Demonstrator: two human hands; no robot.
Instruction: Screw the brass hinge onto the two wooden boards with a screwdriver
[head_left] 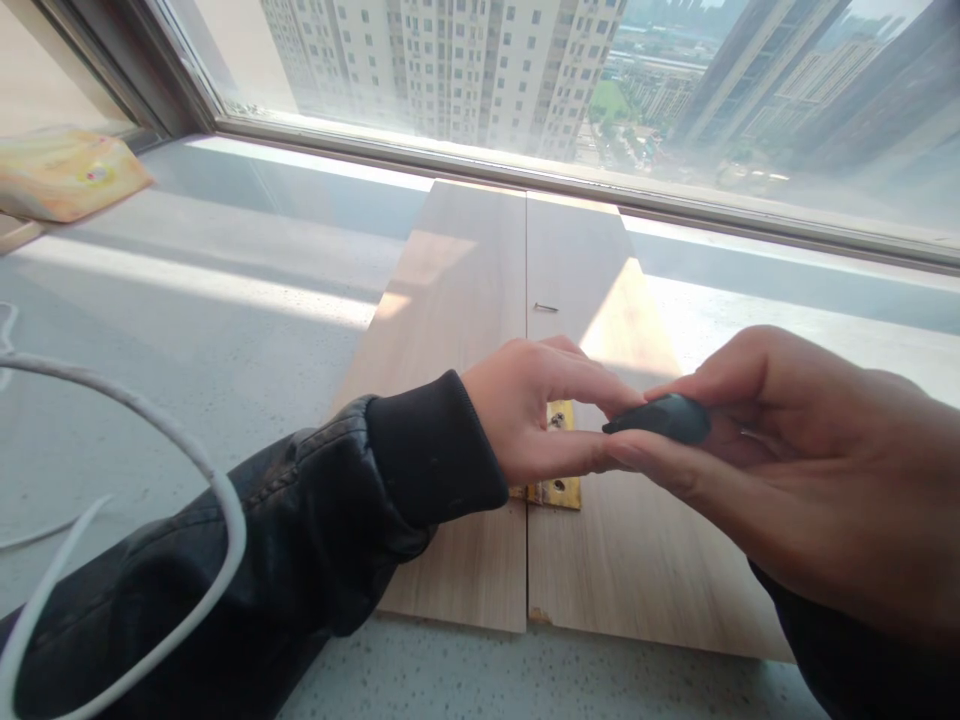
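Note:
A small dark, rounded object with a tapered left end (664,418) is held up over the boards; its exact kind I cannot make out. My right hand (817,460) pinches it between thumb and fingers. From the left, my left hand (536,410) closes thumb and index finger at its narrow tip. Below the hands, a brass-coloured hinge (566,494) with screws in its holes lies at the seam of two boards, partly hidden by my left hand. On the right wooden board (600,560) lies a loose screw (546,308). The left wooden board (450,270) sits alongside it.
The boards rest on a speckled pale sill (405,670) by a large window frame (360,155). A white cable (202,465) loops across the left foreground, in front of my sleeve. A yellowish patterned packet (67,175) sits at the far left.

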